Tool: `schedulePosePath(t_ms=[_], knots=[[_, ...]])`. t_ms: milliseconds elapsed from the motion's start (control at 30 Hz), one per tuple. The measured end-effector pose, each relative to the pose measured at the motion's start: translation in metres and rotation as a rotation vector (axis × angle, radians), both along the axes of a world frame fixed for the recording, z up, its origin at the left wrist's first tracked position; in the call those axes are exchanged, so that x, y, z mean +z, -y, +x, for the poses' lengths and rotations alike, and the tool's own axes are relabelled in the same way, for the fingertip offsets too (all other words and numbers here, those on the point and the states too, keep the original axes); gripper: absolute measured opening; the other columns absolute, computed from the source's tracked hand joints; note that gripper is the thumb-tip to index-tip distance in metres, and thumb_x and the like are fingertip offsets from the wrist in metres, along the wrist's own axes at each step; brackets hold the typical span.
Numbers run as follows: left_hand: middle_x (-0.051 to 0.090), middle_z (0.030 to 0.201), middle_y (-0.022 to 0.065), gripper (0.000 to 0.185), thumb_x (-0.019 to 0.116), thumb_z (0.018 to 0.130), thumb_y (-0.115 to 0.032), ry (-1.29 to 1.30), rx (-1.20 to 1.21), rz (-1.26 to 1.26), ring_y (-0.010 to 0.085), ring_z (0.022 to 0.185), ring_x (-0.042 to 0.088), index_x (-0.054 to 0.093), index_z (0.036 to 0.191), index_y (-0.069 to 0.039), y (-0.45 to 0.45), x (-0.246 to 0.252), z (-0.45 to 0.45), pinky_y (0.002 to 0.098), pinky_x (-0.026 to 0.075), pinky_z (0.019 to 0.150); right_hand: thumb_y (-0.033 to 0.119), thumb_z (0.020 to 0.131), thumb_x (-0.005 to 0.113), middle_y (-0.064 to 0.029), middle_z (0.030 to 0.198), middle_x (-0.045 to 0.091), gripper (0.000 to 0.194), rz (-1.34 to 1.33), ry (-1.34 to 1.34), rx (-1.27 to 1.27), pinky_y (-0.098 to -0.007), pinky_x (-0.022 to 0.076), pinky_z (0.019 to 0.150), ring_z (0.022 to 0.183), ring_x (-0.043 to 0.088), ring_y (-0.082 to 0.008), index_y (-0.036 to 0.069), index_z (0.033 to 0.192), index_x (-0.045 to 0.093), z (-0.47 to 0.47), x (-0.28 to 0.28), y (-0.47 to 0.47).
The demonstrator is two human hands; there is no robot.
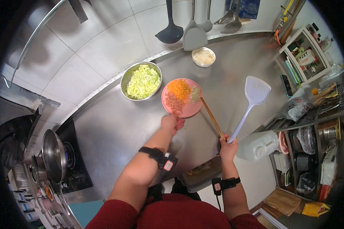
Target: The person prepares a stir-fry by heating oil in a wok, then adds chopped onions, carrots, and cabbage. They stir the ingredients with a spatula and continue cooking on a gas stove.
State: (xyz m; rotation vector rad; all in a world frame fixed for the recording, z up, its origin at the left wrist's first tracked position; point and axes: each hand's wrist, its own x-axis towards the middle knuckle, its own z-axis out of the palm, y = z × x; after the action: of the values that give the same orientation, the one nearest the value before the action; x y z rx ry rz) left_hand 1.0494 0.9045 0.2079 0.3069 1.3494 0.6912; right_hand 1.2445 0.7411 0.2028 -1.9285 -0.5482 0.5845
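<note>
My left hand point(171, 125) grips the near rim of a pink plate point(193, 110). On that plate lie diced orange carrot point(179, 90), diced pink meat that looks like ham point(174, 103) and a small pile of pale green chopped pieces point(195, 94). Both a pair of wooden chopsticks point(212, 118) and a lavender spatula point(257, 91) are held in my right hand point(228, 147). The chopstick tips reach the plate's right edge, beside the pale green pieces; the spatula blade points up and away. Just left of the plate stands a steel bowl point(123, 83) of shredded cabbage point(143, 82).
A white bowl of pale food point(203, 56) stands at the back of the steel counter point(111, 128). To the left, a wok point(53, 156) sits on a gas stove with a blue glow. Ladles and turners point(195, 35) hang overhead. A plastic jug point(256, 146) and shelves point(292, 126) flank the right.
</note>
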Motion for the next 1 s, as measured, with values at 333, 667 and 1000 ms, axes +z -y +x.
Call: schedulePosePath(t_ms=[333, 667, 1000], knots=[[0.063, 0.084, 0.0118, 0.016, 0.043, 0.088, -0.009, 0.091, -0.04, 0.074, 0.023, 0.071, 0.063, 0.051, 0.101, -0.004, -0.003, -0.01, -0.023, 0.0358, 0.053, 0.063, -0.004, 0.071, 0.066, -0.0055, 0.08, 0.062, 0.018, -0.019, 0.035, 0.048, -0.0277, 0.0475, 0.07, 0.074, 0.058, -0.0137, 0.001, 0.087, 0.058, 0.013, -0.014, 0.04], [0.063, 0.096, 0.0152, 0.021, 0.044, 0.088, -0.005, 0.289, 0.078, 0.185, 0.0225, 0.077, 0.065, 0.048, 0.107, 0.001, 0.063, -0.004, -0.109, 0.0326, 0.057, 0.071, -0.002, 0.072, 0.066, -0.006, 0.075, 0.06, 0.017, -0.067, 0.081, 0.0, -0.0275, 0.0465, 0.066, 0.07, 0.058, -0.0142, 0.002, 0.085, 0.057, 0.016, -0.01, 0.042], [0.062, 0.093, 0.0071, 0.02, 0.046, 0.083, -0.002, 0.333, 0.172, 0.287, 0.0146, 0.074, 0.061, 0.054, 0.101, -0.006, 0.152, 0.042, -0.184, 0.0259, 0.051, 0.063, 0.003, 0.07, 0.068, -0.0156, 0.082, 0.06, 0.02, -0.13, 0.359, 0.13, -0.0383, 0.0457, 0.07, 0.077, 0.058, -0.0317, 0.001, 0.087, 0.058, 0.003, -0.023, 0.023]])
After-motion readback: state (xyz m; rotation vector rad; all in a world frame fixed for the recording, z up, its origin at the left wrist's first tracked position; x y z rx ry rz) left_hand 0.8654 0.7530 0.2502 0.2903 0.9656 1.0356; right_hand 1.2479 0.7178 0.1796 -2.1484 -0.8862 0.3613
